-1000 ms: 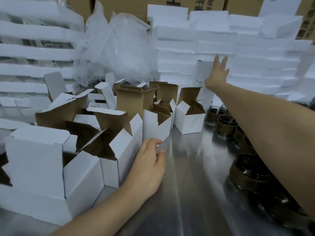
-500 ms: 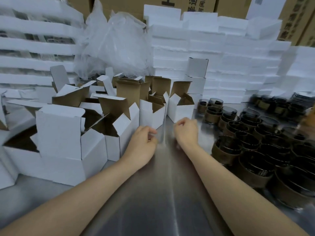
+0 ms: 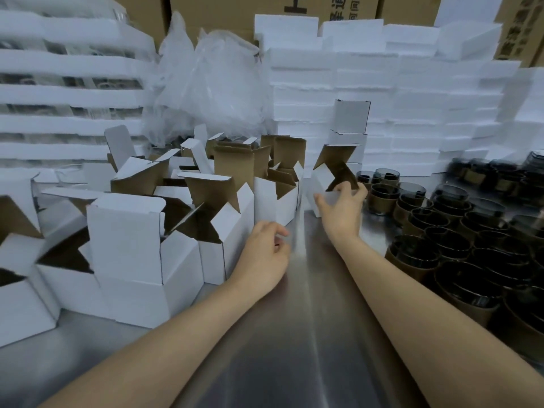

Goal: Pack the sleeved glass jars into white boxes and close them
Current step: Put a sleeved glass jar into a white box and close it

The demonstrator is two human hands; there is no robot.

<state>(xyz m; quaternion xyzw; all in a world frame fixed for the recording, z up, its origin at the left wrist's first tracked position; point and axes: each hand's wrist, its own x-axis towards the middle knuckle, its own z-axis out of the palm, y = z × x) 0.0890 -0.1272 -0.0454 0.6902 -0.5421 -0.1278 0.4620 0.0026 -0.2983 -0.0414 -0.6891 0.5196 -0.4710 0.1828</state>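
White open box sat gripped in our right hand, left hand loosely curled and empty; we risked knocking nearby sleeved jars dragging it.

One head-worn wide-angle camera is looking forward and down along the brushed steel tabletop. Forearms are entering from the bottom edge. The left hand is sitting mid-frame, and the right hand is just beyond it, gripping a small white cardboard box.
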